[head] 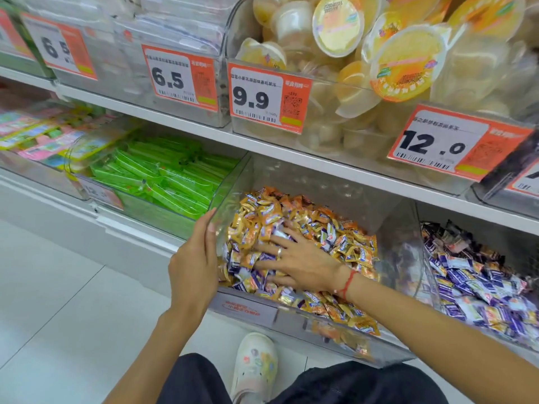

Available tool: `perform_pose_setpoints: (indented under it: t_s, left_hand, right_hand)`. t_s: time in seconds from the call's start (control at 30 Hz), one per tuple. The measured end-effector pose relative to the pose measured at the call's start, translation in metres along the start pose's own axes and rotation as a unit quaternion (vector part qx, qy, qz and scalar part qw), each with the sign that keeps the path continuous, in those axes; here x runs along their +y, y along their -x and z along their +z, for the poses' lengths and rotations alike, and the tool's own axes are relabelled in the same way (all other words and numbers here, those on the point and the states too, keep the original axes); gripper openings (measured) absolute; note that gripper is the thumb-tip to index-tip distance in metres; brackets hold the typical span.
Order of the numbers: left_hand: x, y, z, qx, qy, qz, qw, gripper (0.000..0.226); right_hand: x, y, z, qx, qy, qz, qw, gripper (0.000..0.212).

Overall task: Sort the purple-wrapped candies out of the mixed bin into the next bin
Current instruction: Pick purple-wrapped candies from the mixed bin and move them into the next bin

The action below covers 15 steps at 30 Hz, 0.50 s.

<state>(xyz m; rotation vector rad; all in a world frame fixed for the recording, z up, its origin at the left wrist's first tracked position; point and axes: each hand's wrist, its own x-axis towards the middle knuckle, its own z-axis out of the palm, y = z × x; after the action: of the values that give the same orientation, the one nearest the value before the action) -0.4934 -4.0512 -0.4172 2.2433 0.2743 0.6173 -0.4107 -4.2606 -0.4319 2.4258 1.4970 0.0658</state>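
Hunting for purple candies in the mixed bin.
L hand point(194, 255) flat on the mixed bin point(248, 312) wall, holding nothing; R hand point(297, 258) spread wide on purple-wrapped candies point(264, 231). Next: pinch purple ones, carry right to the next bin point(431, 275).

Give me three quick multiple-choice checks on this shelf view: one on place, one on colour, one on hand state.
1. The bin of mostly purple candies sits where, relative to the mixed bin?
A. on its right
B. on its left
C. on the shelf above

2. What colour are the packets in the bin left of the mixed bin?
A. red
B. green
C. black

3. What is the right hand doing?
A. gripping a price tag
B. hanging idle
C. lying spread on the candies

Answers: 1 A, it stands to the right. 2 B, bright green wrappers. 3 C, straight fingers rest flat on the pile, while the left hand rests on the bin's corner.
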Motion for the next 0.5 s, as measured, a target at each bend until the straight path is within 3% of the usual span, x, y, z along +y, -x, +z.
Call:
perform_pose_setpoints:
  t_s: [0.23, 0.37, 0.5]
  left_hand:
    - [0.000, -0.001, -0.002, -0.012, -0.008, 0.007, 1.000, 0.047]
    - [0.003, -0.003, -0.007, -0.032, -0.037, 0.010, 0.999, 0.043]
    - [0.011, -0.007, -0.011, 0.035, -0.096, 0.101, 0.990, 0.040]
  right_hand:
    - [0.028, 0.018, -0.001, -0.023, 0.031, 0.125, 0.991, 0.045]
    - [0.033, 0.039, -0.021, -0.055, -0.015, 0.182, 0.982, 0.047]
    - [0.039, 0.059, -0.033, -0.088, -0.073, 0.230, 0.966, 0.045]
